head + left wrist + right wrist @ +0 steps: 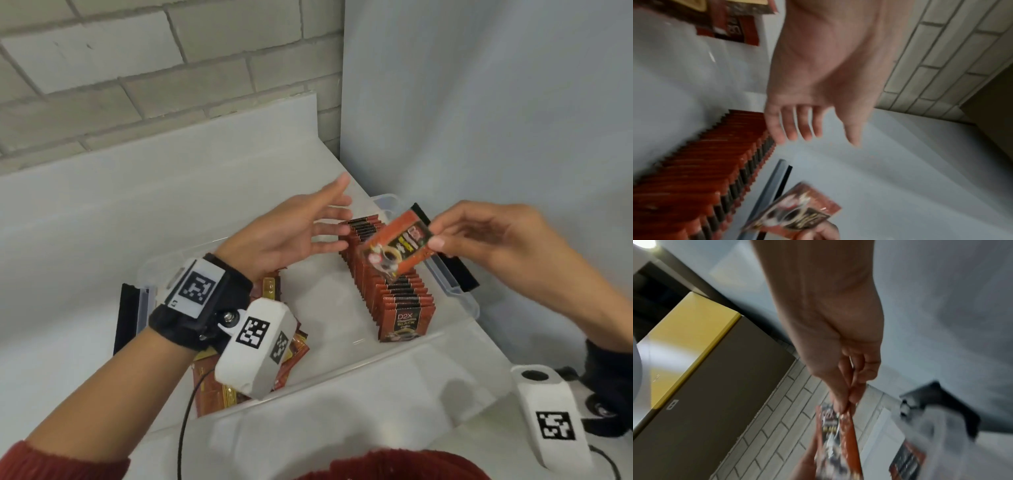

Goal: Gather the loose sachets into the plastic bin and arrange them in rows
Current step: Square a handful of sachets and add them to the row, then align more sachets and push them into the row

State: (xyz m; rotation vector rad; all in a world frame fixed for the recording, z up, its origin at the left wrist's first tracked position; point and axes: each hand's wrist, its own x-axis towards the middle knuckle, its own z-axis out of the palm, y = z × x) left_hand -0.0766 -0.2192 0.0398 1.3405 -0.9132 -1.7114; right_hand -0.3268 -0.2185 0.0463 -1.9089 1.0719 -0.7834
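A clear plastic bin (459, 291) sits on the white counter. Inside it, along the right wall, stands a row of red sachets (394, 291) on edge, also seen in the left wrist view as a row (705, 170). A loose pile of sachets (294, 346) lies at the bin's left end, partly hidden by my left wrist. My right hand (442, 240) pinches one red sachet (397, 246) above the row; this sachet (838, 439) is blurred in the right wrist view. My left hand (329, 219) hovers with straight fingers over the row's far end, holding nothing.
The bin has black latches at its right (455, 267) and left (125, 318) ends. A white panel (479, 102) rises at the right, a brick wall (137, 68) behind. A cable (186, 421) runs from my left wrist.
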